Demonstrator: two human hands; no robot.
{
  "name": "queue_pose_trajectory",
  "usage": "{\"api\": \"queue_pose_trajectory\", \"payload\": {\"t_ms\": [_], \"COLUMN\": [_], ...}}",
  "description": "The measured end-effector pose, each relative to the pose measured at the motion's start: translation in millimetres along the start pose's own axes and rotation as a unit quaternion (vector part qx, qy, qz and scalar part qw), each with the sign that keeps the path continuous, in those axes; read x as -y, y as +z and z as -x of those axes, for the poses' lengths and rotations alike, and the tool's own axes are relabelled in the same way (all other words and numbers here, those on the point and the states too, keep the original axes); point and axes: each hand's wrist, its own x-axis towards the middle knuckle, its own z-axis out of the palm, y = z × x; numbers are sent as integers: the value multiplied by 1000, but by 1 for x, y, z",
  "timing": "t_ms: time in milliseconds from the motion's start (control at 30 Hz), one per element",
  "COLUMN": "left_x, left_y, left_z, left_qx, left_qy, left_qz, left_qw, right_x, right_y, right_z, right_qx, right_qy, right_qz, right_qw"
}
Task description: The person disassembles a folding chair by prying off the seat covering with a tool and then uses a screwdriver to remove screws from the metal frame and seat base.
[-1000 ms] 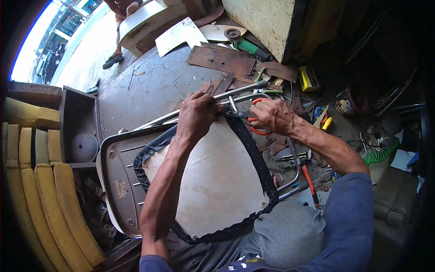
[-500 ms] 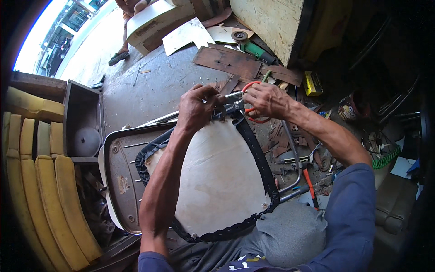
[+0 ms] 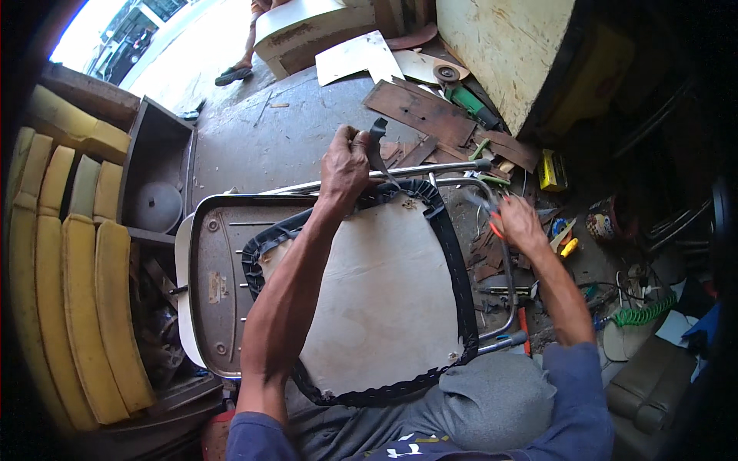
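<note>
A chair seat (image 3: 380, 296) lies upside down across my lap, its pale underside up, with black upholstery fabric (image 3: 453, 261) folded around the rim. It rests on a chrome chair frame (image 3: 407, 173) and a grey seat shell (image 3: 215, 284). My left hand (image 3: 346, 165) pinches a loose strip of the black fabric at the seat's far edge and pulls it up. My right hand (image 3: 519, 223) is off to the right of the seat, closed on red-handled scissors (image 3: 496, 223).
Yellow foam cushions (image 3: 69, 292) are stacked at the left beside a dark wooden box (image 3: 157, 154). Wood and board scraps, a green power tool (image 3: 473, 104) and small tools litter the floor at the right. Another person's sandalled foot (image 3: 231, 73) stands at the far top.
My right hand has drawn away from the seat's far edge toward the right with the scissors. My left hand has lifted the black strip higher.
</note>
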Motion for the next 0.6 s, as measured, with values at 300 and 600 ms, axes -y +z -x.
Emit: {"api": "queue_pose_trajectory", "payload": {"t_ms": [300, 600], "left_x": [-24, -41], "left_y": [-1, -47], "left_z": [55, 175], "left_qx": [146, 183], "left_qy": [41, 168], "left_qz": [-1, 55], "left_qw": [988, 967], "right_x": [128, 154], "right_y": [14, -56], "right_z": [33, 36], "right_qx": [8, -19], "right_qy": [34, 22], "right_qz": [-668, -598], "right_qw": [743, 801]}}
